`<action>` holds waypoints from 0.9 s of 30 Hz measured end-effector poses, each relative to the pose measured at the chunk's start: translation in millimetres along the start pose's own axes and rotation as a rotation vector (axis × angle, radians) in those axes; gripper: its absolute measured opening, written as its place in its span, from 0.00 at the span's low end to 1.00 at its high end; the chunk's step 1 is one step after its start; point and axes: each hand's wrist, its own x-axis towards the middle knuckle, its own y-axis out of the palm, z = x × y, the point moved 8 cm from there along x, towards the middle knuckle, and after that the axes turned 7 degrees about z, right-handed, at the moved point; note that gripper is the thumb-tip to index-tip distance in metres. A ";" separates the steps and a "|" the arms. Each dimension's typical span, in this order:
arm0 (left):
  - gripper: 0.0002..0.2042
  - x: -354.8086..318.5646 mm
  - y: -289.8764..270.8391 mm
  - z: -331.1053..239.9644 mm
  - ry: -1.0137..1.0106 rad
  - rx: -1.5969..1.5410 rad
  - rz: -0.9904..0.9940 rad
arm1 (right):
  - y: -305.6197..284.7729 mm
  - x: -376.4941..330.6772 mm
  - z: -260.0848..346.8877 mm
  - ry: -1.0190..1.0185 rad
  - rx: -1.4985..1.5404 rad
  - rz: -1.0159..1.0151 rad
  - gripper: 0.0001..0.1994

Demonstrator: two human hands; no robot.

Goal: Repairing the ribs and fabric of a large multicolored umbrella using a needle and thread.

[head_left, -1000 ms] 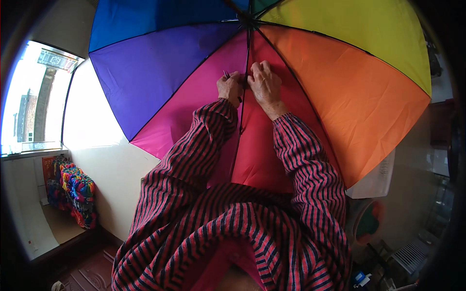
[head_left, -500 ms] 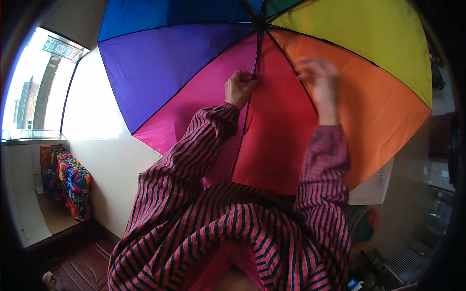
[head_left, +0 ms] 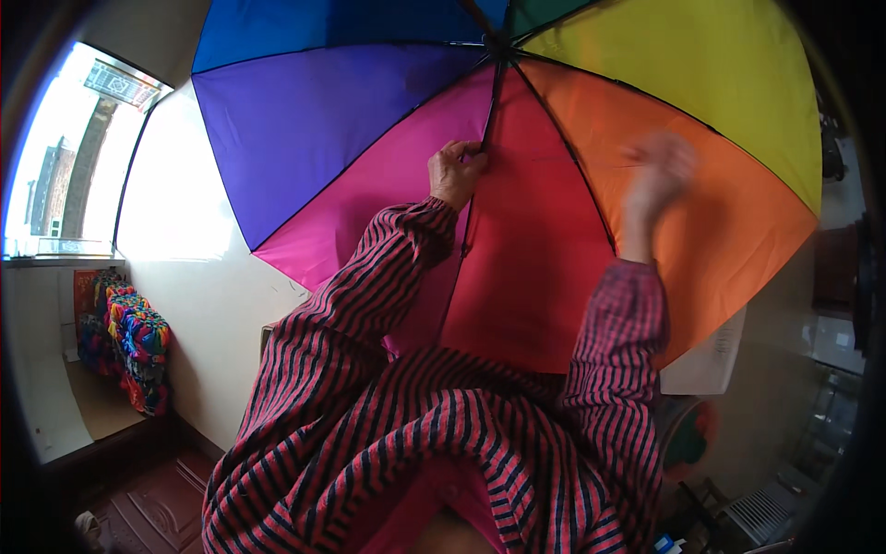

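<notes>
An open rainbow umbrella (head_left: 544, 249) spreads before me, its inside with dark ribs and central hub facing me. My left hand (head_left: 455, 175) is closed, pinching the rib (head_left: 486, 138) along the seam between the pink and red panels. Over the orange panel, my right hand (head_left: 660, 175) is raised and smeared by motion, its fingertips drawn together. A faint thin thread (head_left: 581, 163) runs from the red panel's side toward those fingertips. Whether a needle is there cannot be made out.
Bundles of multicoloured cloth or yarn (head_left: 138, 337) stand at the left below a bright window (head_left: 69, 166). A pale tabletop (head_left: 217, 332) lies left of the umbrella. At the lower right are a round container with green and red contents (head_left: 692, 434) and a slatted rack (head_left: 761, 514).
My right hand has moved right and slightly down, from near the rib beside the red panel to over the orange panel. My left hand keeps its pinch; the umbrella has shifted slightly.
</notes>
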 end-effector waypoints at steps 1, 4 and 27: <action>0.14 1.6 8.4 -8.1 0.040 -0.034 0.025 | 36.3 -17.1 -28.7 0.300 0.011 0.262 0.07; 0.12 -0.3 9.3 9.8 -0.250 -0.318 0.114 | 125.4 -75.4 -67.0 -0.139 -0.844 0.844 0.06; 0.12 -3.3 24.4 3.5 -0.378 -0.602 0.123 | 138.4 -91.3 -89.5 -0.122 -0.889 0.789 0.05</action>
